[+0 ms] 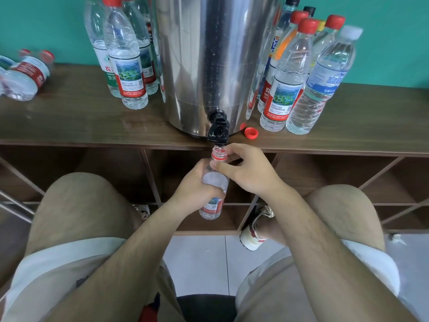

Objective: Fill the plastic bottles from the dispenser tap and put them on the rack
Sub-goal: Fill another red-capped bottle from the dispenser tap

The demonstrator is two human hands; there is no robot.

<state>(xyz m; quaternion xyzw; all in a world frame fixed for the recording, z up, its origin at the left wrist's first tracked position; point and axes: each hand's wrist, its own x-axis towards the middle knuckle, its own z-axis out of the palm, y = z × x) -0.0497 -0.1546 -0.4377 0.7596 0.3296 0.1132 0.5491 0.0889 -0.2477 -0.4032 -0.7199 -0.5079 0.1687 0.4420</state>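
Held the clear plastic bottle, with its red neck ring and red-and-white label, uncapped in both hands, mouth directly beneath the spout of the black plastic tap and very nearly touching it. Kept the long axis close to upright: neck up and away from the body, base down toward the floor, a slight lean to the left at the bottom. Wrapped the left hand round the bottle's middle, fingers curled over the top of the label. Closed the right hand on the shoulder and neck just above the left, thumb pressed on the near side, other fingers curled behind.

Could not make out any running water. Possibly caught a pale fill line just above the left hand's grip, though too blurred to trust. Judged filling as the step in hand, with capping and racking not yet done.

Left a loose red screw cap on top of the brown wooden rack, beyond the right hand and a little to its right, well nearer that hand than the left. Placed the tap lever likewise just above the right hand's fingertips.

Behind the tap, backed all this with the tall stainless steel dispenser drum, upright capped bottles farther right of the right hand, more upright bottles beyond the left.
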